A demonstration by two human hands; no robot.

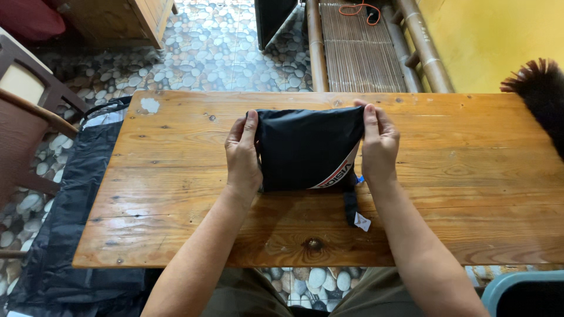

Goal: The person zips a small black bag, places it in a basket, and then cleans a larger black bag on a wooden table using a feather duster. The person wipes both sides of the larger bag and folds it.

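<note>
Lying off the table's nine o'clock side, a black plastic sheet (pixel 64 235) spreads over the pebble floor (pixel 223 53), with a dark wooden chair (pixel 23 111) just beyond it toward ten o'clock. Next comes the wooden table (pixel 470 194), its planks bare apart from one bundle near the middle. The left hand (pixel 243 154) presses against the nine o'clock edge of that bundle, a folded black garment (pixel 305 148), thumb on top and fingers curled round the side. A white and red stripe crosses the cloth's five o'clock corner, and a short black strap (pixel 351 208) with a small white tag trails from it toward six o'clock on the wood. The right hand (pixel 379 141) clamps the three o'clock edge the same way, so the two hands are apart with the garment held between them. At twelve o'clock beyond the table lies a bamboo bench (pixel 358 47) with an orange cord (pixel 355 10) on it. At two o'clock a dark bristly brush (pixel 540 97) juts in against the yellow wall (pixel 499 35).
</note>
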